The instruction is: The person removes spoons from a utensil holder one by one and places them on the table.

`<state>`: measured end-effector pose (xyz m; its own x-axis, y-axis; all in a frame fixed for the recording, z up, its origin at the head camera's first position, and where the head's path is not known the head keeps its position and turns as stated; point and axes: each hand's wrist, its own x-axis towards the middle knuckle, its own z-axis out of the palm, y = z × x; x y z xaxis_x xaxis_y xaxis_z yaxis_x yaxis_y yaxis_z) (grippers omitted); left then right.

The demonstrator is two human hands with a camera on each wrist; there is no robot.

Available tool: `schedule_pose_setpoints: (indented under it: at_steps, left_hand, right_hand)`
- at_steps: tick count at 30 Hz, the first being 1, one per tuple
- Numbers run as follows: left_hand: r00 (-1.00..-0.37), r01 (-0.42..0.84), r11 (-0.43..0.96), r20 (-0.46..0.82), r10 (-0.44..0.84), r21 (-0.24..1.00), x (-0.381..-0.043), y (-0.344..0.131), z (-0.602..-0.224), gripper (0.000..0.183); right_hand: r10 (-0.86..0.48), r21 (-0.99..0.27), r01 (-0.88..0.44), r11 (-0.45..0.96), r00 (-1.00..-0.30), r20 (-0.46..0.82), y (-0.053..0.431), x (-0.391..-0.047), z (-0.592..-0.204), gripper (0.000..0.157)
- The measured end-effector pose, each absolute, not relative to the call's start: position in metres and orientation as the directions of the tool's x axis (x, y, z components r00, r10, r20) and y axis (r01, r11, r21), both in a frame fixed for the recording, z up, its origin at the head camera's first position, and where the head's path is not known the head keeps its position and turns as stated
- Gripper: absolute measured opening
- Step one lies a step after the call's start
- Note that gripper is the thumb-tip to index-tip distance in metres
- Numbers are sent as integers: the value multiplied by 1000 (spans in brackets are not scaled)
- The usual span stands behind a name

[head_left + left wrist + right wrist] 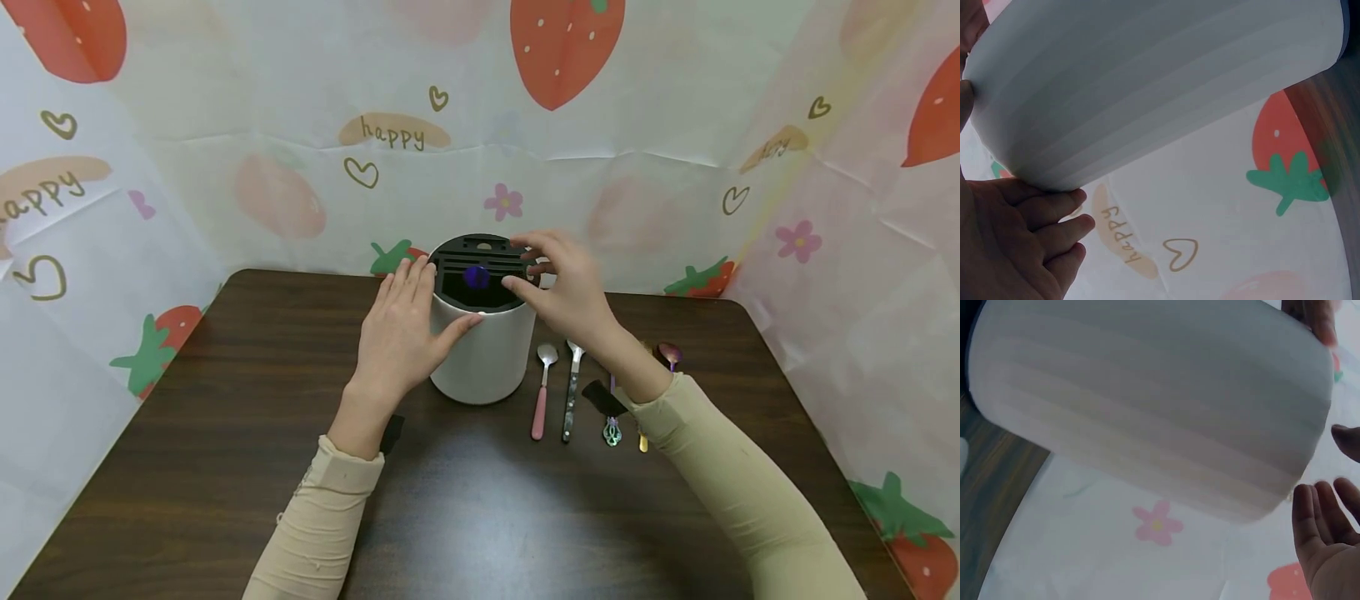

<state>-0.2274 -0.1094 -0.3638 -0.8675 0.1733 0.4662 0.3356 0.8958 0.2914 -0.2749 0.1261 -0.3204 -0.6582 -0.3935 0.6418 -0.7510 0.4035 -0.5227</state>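
A white cylindrical holder (480,358) with a black slotted top (453,287) stands upright at the far side of the table. A round blue-violet spot glows within that top. My left hand (397,333) rests against the holder's left upper side, its fingers extended and the thumb reaching across the front rim. In the left wrist view, the fingers (1063,231) lie along the upper edge of the white wall. My right hand (566,287) is at the right rim, thumb and fingers spread apart. The right wrist view shows those fingers (1319,519) close to the rim, holding nothing.
Right of the holder lie a pink-handled spoon (539,408), a dark-handled utensil (570,404), an ornate-handled utensil (612,430), a gold one (643,442) and a purplish spoon (670,353), partly behind my right forearm. A strawberry-print cloth (300,108) hangs behind the brown table (225,433).
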Motion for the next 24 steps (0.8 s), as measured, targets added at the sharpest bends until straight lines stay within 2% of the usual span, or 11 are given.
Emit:
schedule_pose_setpoints:
  at_steps: [4,9,16,24]
  left_hand:
    - [-869,336,895,462,174,295,-227,-110,-364,97]
    - [-865,343,892,469,177,296,-227,-111,-364,96]
    - [-869,342,890,461,178,302,-227,-111,-364,96]
    - [-872,341,891,455,181,300,-227,-111,-364,96]
  right_hand:
    - [-456,-491,-756,433,-653,605,115,-277,-319,45]
    - [-505,-473,-729,494,-684,527,104,-276,-316,43]
    - [-538,-457,-689,563,-725,430,94,-276,-307,42]
    - [-550,-433,-666,608,-746,376,88,-280,-304,38]
